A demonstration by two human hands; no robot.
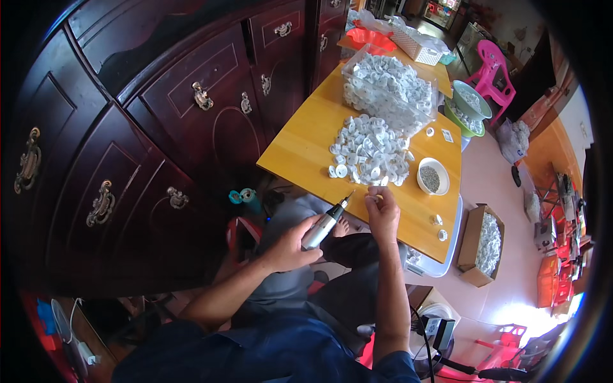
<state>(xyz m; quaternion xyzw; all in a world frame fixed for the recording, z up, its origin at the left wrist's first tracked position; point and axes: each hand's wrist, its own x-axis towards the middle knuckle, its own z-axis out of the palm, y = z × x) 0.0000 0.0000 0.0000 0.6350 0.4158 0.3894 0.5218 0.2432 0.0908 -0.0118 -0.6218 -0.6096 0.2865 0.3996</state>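
My left hand (295,247) is wrapped round a silver and black electric screwdriver (324,228), its bit pointing up toward the table's near edge. Just right of the bit, my right hand (384,214) is closed with fingertips pinched on a small white plastic part (372,199), mostly hidden by the fingers. Beyond both hands a loose pile of white plastic parts (373,147) lies on the yellow wooden table (300,150). To the right of the pile stands a white bowl (421,171) of small grey metal pieces, probably screws.
Behind the pile stands a clear bin (355,99) full of white parts. Two loose parts (442,235) lie at the table's right corner. A cardboard box (472,252) of white parts is on the floor. Dark wooden cabinets (191,127) line the left; a pink chair (491,70) stands far right.
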